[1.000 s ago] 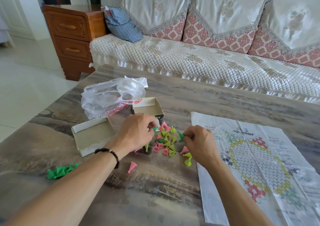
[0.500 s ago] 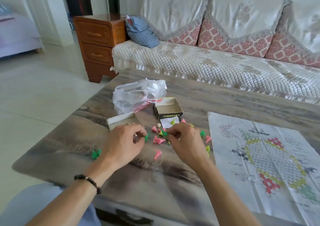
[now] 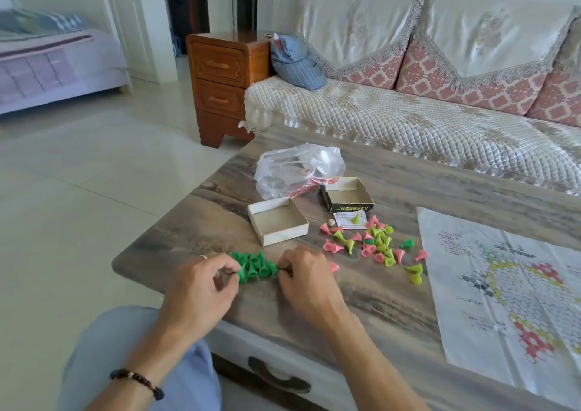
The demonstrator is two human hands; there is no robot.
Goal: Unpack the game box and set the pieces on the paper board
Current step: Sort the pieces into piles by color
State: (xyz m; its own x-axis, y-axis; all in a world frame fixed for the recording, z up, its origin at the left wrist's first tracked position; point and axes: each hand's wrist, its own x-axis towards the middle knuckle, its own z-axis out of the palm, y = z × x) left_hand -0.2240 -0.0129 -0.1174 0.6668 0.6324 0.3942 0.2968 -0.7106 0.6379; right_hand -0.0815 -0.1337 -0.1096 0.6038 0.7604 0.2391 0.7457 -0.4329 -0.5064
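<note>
Green pieces (image 3: 253,266) sat bunched near the bench (image 3: 361,297) edge, both hands, left (image 3: 201,281) and right (image 3: 306,280), curled pinching them; a nudge could knock some off.

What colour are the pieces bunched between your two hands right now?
Dark green: the cluster of cone pieces shows clearly in the head view.

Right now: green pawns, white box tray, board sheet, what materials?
Green pawns: moulded plastic, by the uniform colour and slight sheen. White box tray: thin matte cardboard, raw edges. Board sheet: printed paper, fold creases show; possibly coated.
</note>
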